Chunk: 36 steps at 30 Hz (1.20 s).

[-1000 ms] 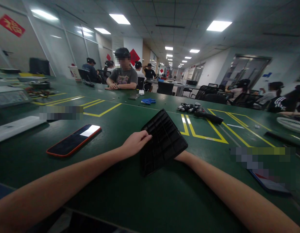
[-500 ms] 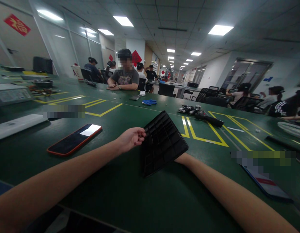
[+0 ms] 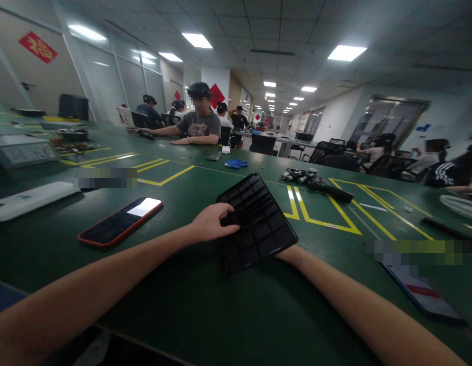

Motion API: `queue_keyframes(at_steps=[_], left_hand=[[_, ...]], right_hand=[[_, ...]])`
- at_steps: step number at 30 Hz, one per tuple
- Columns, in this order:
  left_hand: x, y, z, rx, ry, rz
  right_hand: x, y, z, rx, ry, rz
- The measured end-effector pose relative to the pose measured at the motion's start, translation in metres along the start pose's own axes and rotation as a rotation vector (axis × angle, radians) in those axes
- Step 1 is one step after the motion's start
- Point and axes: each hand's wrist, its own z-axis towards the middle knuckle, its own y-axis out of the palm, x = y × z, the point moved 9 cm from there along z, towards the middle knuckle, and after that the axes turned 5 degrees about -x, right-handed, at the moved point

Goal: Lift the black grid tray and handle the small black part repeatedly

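Observation:
A black tray [image 3: 259, 218] divided into small compartments is tilted above the green table [image 3: 175, 305]. My right hand [image 3: 287, 252] supports it from behind at the lower right; its fingers are hidden by the tray. At the tray's left side is my left hand [image 3: 215, 222], thumb and index finger apart around a small dark piece [image 3: 230, 219], which is hard to tell from the black tray. An orange-edged phone [image 3: 121, 221] lies left of my left hand.
Blue gloves [image 3: 236, 163] and a bundle of dark cables [image 3: 302, 176] lie farther back. Another phone [image 3: 422, 290] is at the right, a white device [image 3: 33, 201] at the left. Across the table sits a person [image 3: 201, 122].
My left hand has turned, and its thumb and index finger now show at a dark piece over the tray. The person opposite has stretched an arm out toward the left of the view.

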Motion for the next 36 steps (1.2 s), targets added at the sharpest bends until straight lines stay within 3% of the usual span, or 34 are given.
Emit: queue_keyframes(at_steps=[3, 7, 10, 12, 15, 18, 23, 26, 31, 34, 36], left_hand=[[-0.026, -0.018, 0.007, 0.075, -0.136, 0.134], [-0.073, -0.039, 0.016, 0.1, -0.395, 0.332], [-0.096, -0.048, 0.019, 0.074, -0.54, 0.465], [-0.1, -0.053, 0.019, 0.077, -0.581, 0.512], [-0.083, -0.057, 0.017, 0.169, -0.482, 0.502], [-0.045, -0.038, 0.013, 0.182, -0.226, 0.436], [0.017, 0.037, -0.005, -0.112, 0.139, 0.337], [0.025, 0.06, -0.008, -0.204, 0.204, 0.294], [0.021, 0.056, -0.004, -0.227, 0.192, 0.262], [0.044, 0.049, -0.016, -0.213, 0.275, 0.294], [0.069, 0.054, -0.032, -0.299, 0.388, 0.272]], right_hand=[[0.019, -0.018, 0.005, 0.051, 0.111, -0.066], [0.073, -0.057, -0.005, 0.134, 0.465, -0.293], [0.101, -0.071, -0.015, 0.073, 0.6, -0.46], [0.109, -0.074, -0.02, 0.046, 0.634, -0.53], [0.094, -0.08, -0.021, 0.15, 0.602, -0.653], [0.054, -0.071, -0.013, 0.235, 0.442, -0.7], [-0.011, -0.019, 0.003, 0.034, 0.153, -0.499], [-0.032, 0.003, 0.006, -0.109, 0.06, -0.371], [-0.03, -0.003, 0.008, -0.121, 0.027, -0.331], [-0.013, -0.028, 0.008, 0.016, 0.045, -0.481], [0.012, -0.05, 0.004, 0.122, 0.135, -0.62]])
